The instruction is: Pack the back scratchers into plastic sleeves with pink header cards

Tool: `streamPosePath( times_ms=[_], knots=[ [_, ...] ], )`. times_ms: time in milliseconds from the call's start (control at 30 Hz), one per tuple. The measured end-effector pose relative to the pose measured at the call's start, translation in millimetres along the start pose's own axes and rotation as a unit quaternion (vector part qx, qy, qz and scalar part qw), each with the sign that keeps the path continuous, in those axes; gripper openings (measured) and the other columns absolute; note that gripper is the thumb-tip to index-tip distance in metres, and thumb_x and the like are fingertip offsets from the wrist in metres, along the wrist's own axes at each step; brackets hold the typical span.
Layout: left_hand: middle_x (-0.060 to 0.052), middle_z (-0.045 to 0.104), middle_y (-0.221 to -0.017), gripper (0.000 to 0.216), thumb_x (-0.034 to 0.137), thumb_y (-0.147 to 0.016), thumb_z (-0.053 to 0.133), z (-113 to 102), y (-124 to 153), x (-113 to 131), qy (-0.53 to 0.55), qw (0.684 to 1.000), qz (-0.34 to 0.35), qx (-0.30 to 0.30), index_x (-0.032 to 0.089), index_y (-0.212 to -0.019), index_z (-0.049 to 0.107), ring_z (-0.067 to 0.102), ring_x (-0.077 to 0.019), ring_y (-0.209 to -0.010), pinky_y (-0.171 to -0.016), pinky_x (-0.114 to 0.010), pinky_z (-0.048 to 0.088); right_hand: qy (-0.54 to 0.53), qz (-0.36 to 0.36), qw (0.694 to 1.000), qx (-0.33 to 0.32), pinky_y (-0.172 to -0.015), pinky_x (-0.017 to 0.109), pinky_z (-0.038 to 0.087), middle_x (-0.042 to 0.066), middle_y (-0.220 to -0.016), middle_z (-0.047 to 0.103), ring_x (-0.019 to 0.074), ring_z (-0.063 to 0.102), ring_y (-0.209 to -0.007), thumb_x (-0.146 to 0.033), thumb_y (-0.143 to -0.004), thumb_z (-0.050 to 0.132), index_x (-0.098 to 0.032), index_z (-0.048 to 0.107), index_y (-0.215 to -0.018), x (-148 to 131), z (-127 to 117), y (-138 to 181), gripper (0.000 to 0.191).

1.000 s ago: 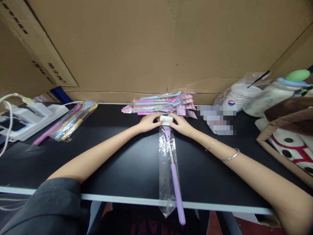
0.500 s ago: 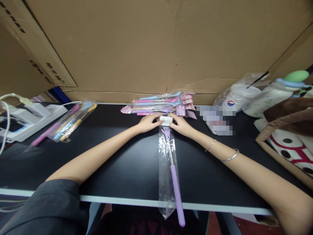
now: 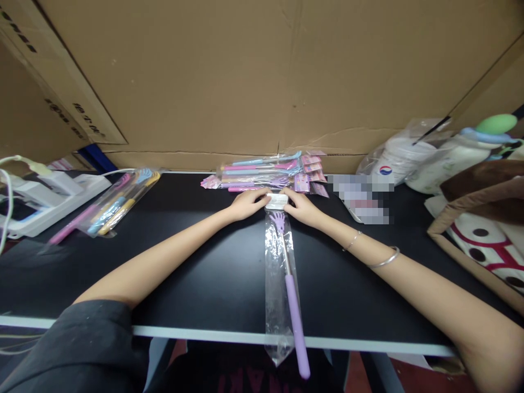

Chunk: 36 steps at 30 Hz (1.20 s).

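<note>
My left hand and my right hand pinch the two sides of a small white printed card between thumbs and fingers. The card is at the top end of a clear plastic sleeve, which lies lengthwise toward me and hangs over the table edge. On or in that sleeve rests a purple back scratcher, its claw head just below the card and its handle past the edge. I cannot tell how far it is inside the sleeve.
Bagged back scratchers with pink cards are piled behind my hands. More bagged back scratchers lie at left beside a white power strip. At right are a blurred-out flat object, a bagged white cup, a bottle and a cloth bag.
Both hands keep their hold on the card, which has tilted slightly so more of its white face shows. The back scratcher and sleeve have hardly moved.
</note>
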<state>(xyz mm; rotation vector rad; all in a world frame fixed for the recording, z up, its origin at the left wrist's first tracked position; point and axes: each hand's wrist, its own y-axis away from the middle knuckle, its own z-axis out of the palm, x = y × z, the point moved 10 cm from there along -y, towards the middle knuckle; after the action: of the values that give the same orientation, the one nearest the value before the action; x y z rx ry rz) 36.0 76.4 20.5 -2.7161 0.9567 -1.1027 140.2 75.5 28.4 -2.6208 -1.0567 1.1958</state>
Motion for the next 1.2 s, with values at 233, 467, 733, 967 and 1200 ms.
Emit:
streamPosePath(
  times_ms=[233,467,733,967,1200],
  knots=[
    [-0.003,0.066,-0.092,0.025,0.037,-0.094,0.041,-0.3,-0.1,0.2,-0.008,1.000,0.003,0.005,0.019,-0.093,0.057,0.060,-0.0187,-0.085,-0.081,-0.029,0.044,0.010,0.013,1.000,-0.007,-0.068,0.030,0.038,0.001,-0.078,0.058,0.0179,0.052,-0.071,-0.026,-0.074,0.047,-0.021,0.047,-0.084,-0.6,0.7,0.4,0.011],
    [-0.003,0.068,-0.092,0.026,0.042,-0.090,0.049,0.0,-0.1,-0.2,0.008,1.000,0.005,0.004,0.019,-0.095,0.060,0.060,-0.0193,-0.085,-0.077,-0.028,0.042,0.023,0.028,0.999,0.000,-0.067,0.030,0.038,0.000,-0.073,0.054,0.0171,0.049,-0.069,-0.036,-0.081,0.053,-0.022,0.047,-0.083,2.5,0.1,2.1,0.016],
    [-0.003,0.068,-0.092,0.022,0.037,-0.088,0.052,-0.4,-0.8,-1.3,0.005,1.000,0.006,0.011,0.019,-0.097,0.060,0.061,-0.0196,-0.085,-0.079,-0.030,0.043,0.017,0.016,1.000,-0.007,-0.071,0.032,0.039,0.001,-0.076,0.055,0.0187,0.051,-0.072,-0.024,-0.074,0.046,-0.021,0.047,-0.085,4.7,1.1,0.1,0.012],
    [-0.002,0.068,-0.092,0.018,0.027,-0.085,0.051,-1.0,-1.2,-1.7,-0.013,1.000,-0.001,0.010,0.019,-0.098,0.060,0.061,-0.0196,-0.086,-0.080,-0.031,0.045,0.013,0.003,1.000,-0.005,-0.070,0.032,0.040,0.002,-0.076,0.056,0.0198,0.052,-0.073,-0.024,-0.072,0.043,-0.021,0.046,-0.084,3.7,1.4,-1.0,0.013],
    [-0.003,0.067,-0.094,0.019,0.022,-0.084,0.047,-0.3,-1.9,-0.8,-0.029,1.000,0.004,0.003,0.018,-0.097,0.059,0.061,-0.0203,-0.087,-0.081,-0.031,0.046,0.000,-0.010,1.000,-0.005,-0.072,0.033,0.040,0.004,-0.080,0.058,0.0202,0.053,-0.074,-0.023,-0.072,0.042,-0.021,0.047,-0.083,-0.5,0.1,-1.3,0.012]
  ],
)
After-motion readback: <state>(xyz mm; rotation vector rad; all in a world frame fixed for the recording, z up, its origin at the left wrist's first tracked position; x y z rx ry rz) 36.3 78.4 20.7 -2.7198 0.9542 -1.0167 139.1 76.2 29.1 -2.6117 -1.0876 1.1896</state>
